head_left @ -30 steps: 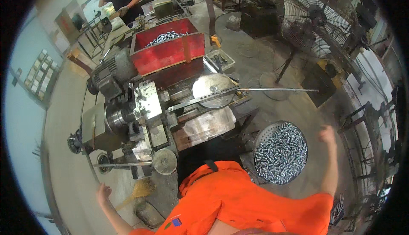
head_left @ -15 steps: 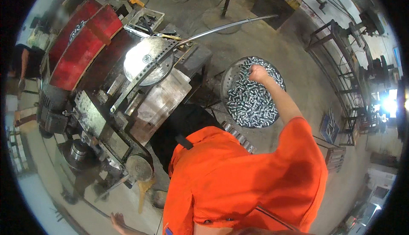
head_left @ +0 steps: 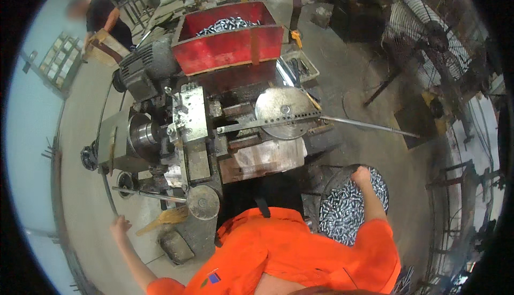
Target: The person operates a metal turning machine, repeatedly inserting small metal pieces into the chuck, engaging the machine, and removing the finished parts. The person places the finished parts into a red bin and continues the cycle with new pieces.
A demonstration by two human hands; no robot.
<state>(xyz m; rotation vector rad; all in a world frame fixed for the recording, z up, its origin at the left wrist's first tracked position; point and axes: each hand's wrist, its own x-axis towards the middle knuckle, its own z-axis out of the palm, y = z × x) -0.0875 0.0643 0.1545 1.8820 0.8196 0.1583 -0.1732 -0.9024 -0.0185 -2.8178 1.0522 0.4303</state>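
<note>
To the right, a round metal pan (head_left: 327, 185) is heaped with short shiny metal cylinders (head_left: 342, 212). My right hand (head_left: 361, 176) is at the far edge of the heap, its fingers closed; what is in them is hidden. At the far left, my left arm stretches out and my left hand (head_left: 121, 225) is closed around the end of a long thin metal rod (head_left: 110, 197). This rod runs up beside a machine with a bright round spindle (head_left: 144, 133). On the machine stand a metal block (head_left: 190, 114) and a disc (head_left: 286, 107) crossed by a perforated bar (head_left: 251, 127).
Behind the machine stands a red bin (head_left: 227, 51) of similar metal pieces. A long handle (head_left: 369, 126) juts right from the bar. A motor (head_left: 147, 67), a brush (head_left: 166, 220) and a scrap tray (head_left: 175, 247) surround the machine. A fan (head_left: 431, 35) stands far right; another person (head_left: 110, 19) is far left.
My view has swung left and up, bringing the red bin, the machine and the left rod further into sight. My right hand stays at the heap; my left arm shows more fully.
</note>
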